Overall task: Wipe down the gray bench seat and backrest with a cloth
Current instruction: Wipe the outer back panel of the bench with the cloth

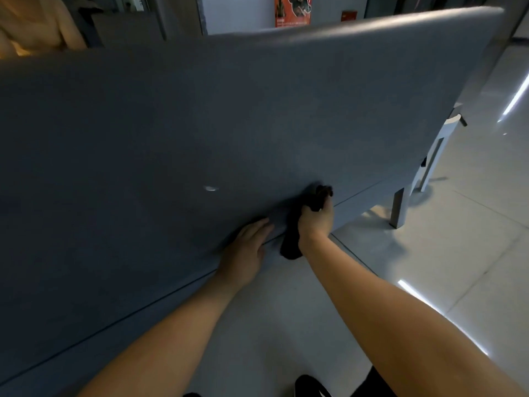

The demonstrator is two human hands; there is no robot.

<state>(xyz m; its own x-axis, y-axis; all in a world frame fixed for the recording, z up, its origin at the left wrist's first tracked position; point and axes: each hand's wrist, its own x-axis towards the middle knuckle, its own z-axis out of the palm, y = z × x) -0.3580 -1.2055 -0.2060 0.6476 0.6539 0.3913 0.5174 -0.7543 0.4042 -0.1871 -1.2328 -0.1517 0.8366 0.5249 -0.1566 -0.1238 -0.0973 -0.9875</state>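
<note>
Above the pale tiled floor before the gray bench, the left hand lies flat, fingers straight, on the seat's front edge. Just beside it, the right hand clutches a dark cloth against the seat. Beyond the bench's backrest hangs a red poster.

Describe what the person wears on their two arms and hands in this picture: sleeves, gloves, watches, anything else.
The left hand and right hand are ungloved. The left forearm and right forearm are bare to the picture's edge, no sleeve in view. No watch or band shows at either wrist. The fingers are too dim to check for rings.
</note>
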